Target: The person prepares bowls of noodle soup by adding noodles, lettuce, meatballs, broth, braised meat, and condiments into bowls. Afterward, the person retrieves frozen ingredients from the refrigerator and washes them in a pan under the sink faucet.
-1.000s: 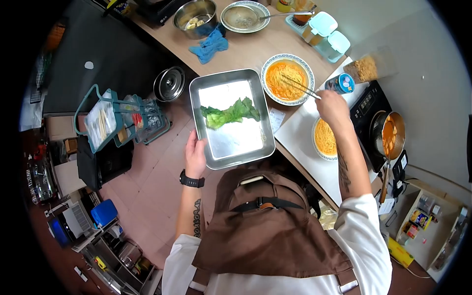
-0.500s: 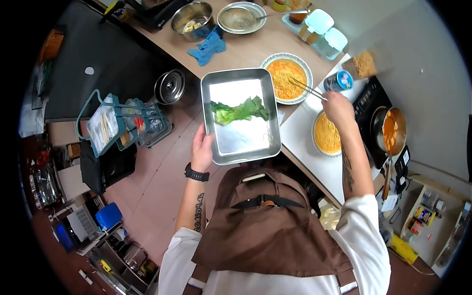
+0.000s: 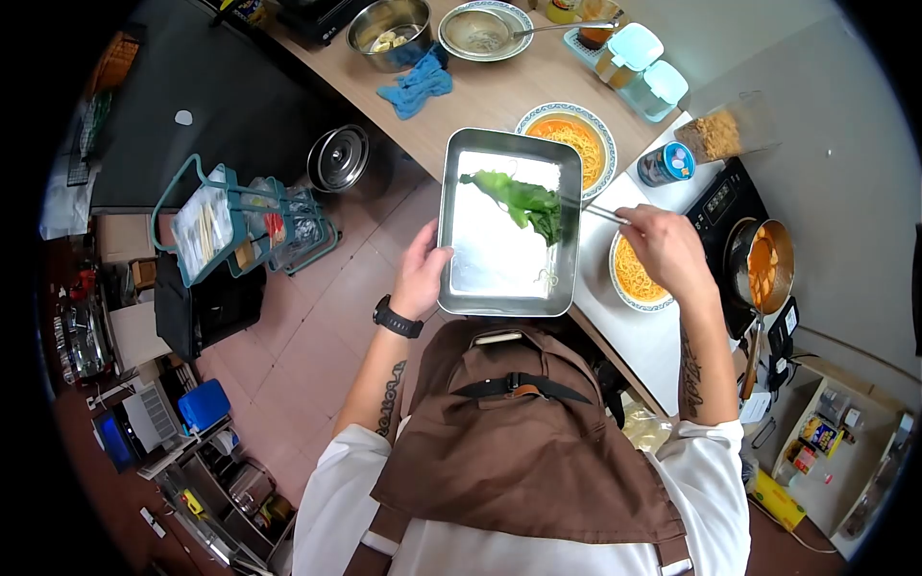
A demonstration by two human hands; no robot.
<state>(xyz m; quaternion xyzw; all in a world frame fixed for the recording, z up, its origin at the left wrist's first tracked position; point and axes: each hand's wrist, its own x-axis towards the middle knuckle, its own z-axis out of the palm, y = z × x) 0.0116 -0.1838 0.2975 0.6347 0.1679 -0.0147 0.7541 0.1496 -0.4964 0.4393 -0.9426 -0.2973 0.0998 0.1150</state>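
Note:
My left hand (image 3: 423, 269) grips the left edge of a metal tray (image 3: 509, 305), held out in front of the apron. Green leaves (image 3: 519, 202) lie in the tray's upper part. My right hand (image 3: 663, 245) is closed on metal chopsticks (image 3: 607, 213), whose far ends reach over the tray's right rim to the leaves; their tips are blurred. Behind the tray, partly covered by it, is a patterned bowl of noodles in orange broth (image 3: 579, 139). A second bowl of noodles (image 3: 635, 275) sits on the white surface below my right hand.
A pan of orange sauce (image 3: 764, 264) sits on the black cooker (image 3: 715, 197) at the right, near a blue can (image 3: 667, 164). A steel pot (image 3: 389, 36), a blue cloth (image 3: 417, 84) and a strainer bowl (image 3: 480, 32) stand at the back. Bottom left holds a green rack (image 3: 235, 226).
The tray has moved right in my left hand and now covers part of the upper bowl. The chopsticks have left that bowl's noodles and reach into the tray, where the leaves have shifted.

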